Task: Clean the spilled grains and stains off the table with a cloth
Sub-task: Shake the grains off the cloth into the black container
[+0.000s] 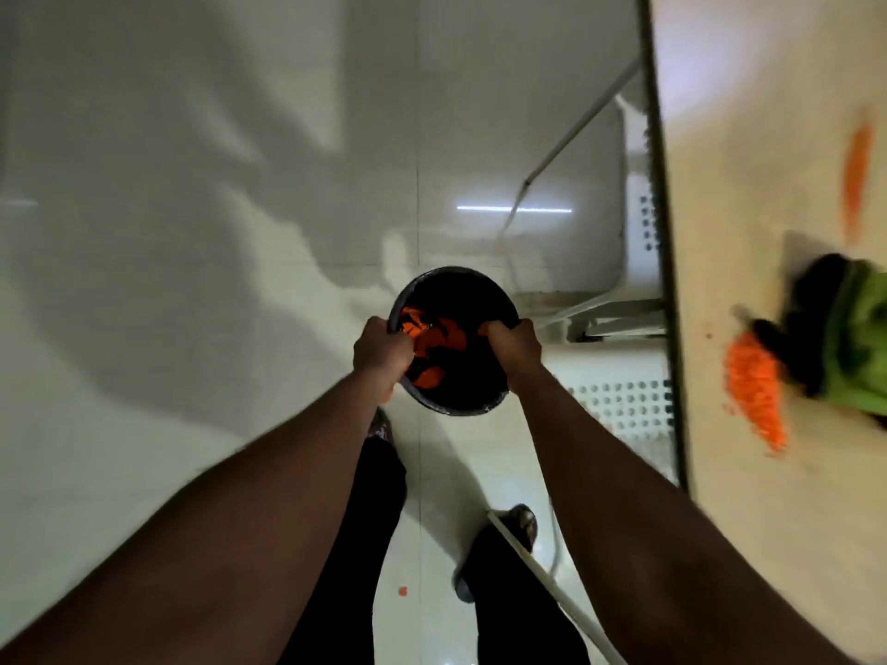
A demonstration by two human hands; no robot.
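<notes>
Grains [754, 395] lay on table [720, 136] by cloth [859, 338]; L hand [381, 350], R hand [511, 345] curled fingers round bin [456, 412] rim, prob. emptying; next: grab cloth, wipe.

A bucket [456, 409] is left of the table [744, 184], where grains [756, 395] lie beside, seemingly, a cloth [854, 343].

A glossy, pale tiled floor [192, 232] is reflecting a thin strip of light [513, 209]. A white plastic chair [619, 400] with rows of round holes is standing at the right. A black bucket [461, 405] is hanging above the floor. Two legs in dark trousers [369, 520] are standing below it, and a thin white rod [552, 587] is slanting across the right one.
</notes>
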